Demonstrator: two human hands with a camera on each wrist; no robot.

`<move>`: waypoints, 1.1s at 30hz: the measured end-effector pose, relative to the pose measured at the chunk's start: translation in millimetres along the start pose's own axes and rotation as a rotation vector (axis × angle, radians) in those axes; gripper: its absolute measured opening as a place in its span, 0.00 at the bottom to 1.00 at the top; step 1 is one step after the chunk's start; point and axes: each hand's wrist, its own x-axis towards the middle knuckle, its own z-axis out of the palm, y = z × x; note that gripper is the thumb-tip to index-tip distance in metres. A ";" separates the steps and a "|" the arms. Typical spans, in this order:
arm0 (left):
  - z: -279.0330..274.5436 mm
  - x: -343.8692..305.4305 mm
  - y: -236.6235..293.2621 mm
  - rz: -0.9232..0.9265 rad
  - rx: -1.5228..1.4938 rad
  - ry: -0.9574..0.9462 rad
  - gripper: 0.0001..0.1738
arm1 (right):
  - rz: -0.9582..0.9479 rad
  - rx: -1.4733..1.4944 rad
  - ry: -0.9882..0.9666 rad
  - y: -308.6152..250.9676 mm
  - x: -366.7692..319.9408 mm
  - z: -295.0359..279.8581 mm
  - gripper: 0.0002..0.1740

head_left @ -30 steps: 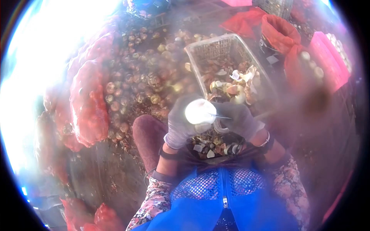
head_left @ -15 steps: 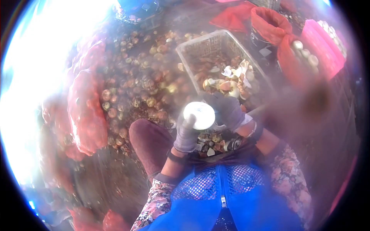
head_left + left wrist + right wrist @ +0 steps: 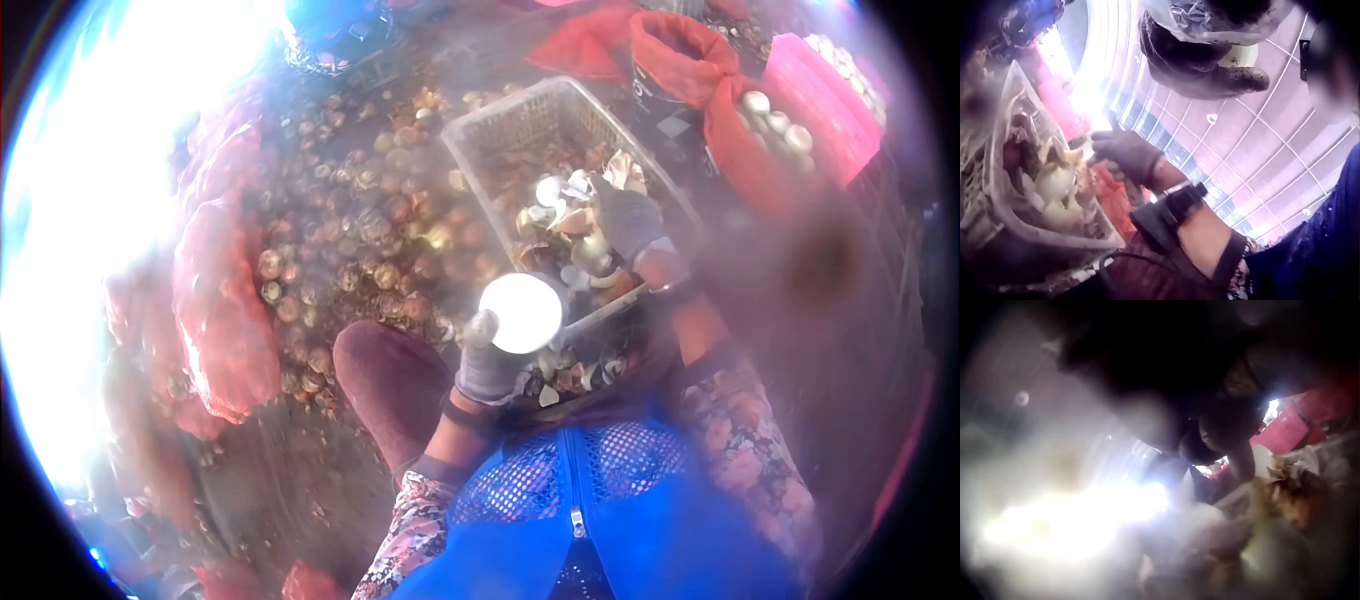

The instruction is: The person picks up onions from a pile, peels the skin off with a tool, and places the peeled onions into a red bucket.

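A white peeled onion glows brightly in my gloved left hand, thumb over its near side; the left wrist view shows part of the onion behind the thumb. My gloved right hand is over the right part of the plastic crate, with fingers curled. In the left wrist view a thin dark strip, like the knife blade, stands up from that hand; its handle is hidden. Onion skins and a pale round onion piece lie in the crate under the hand.
Unpeeled onions cover the floor to the left, beside full red net sacks. Far right stand an open red sack, peeled onions and a pink bag. More peelings lie before the lap.
My right hand, earlier at the onion with a thin knife blade showing, has moved away and forward over the crate. A pale round piece now shows there. My left hand keeps the onion.
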 end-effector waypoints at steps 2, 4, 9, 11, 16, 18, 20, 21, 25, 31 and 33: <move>-7.3 1.5 -1.2 0.053 0.003 0.051 0.50 | -0.263 0.027 0.227 9.8 -5.8 1.4 0.20; -8.7 4.6 1.2 0.122 0.116 0.041 0.50 | -0.371 0.391 0.067 -1.5 -12.7 -8.5 0.23; 0.0 9.3 5.9 0.230 0.413 0.139 0.43 | -0.497 0.626 -0.033 -71.4 -38.5 -7.0 0.33; 6.2 7.6 3.9 0.204 0.515 0.150 0.43 | -0.333 0.805 -0.027 -84.8 -53.8 -5.4 0.38; 38.1 11.4 11.7 0.207 0.461 -0.163 0.47 | 0.398 1.857 -0.400 -54.7 -61.8 -48.9 0.41; 44.7 9.8 7.4 0.192 0.386 -0.107 0.43 | 0.561 2.015 -0.262 -41.9 -60.9 -46.3 0.33; 51.7 7.3 12.1 0.213 0.366 -0.048 0.52 | 0.642 1.981 -0.187 -26.9 -55.4 -78.8 0.29; 53.2 6.0 16.2 0.223 0.357 -0.016 0.57 | 0.652 1.962 -0.095 -11.4 -48.3 -90.2 0.27; 45.4 -9.9 45.7 0.332 0.406 0.098 0.55 | 0.530 1.904 0.710 104.4 13.8 -136.2 0.22; -2.1 -25.5 98.2 0.618 0.261 0.070 0.40 | 0.443 1.971 0.454 97.2 33.7 -112.4 0.19; -19.6 -23.5 104.3 0.705 0.211 0.340 0.35 | 0.343 1.813 0.337 101.5 56.0 -36.8 0.18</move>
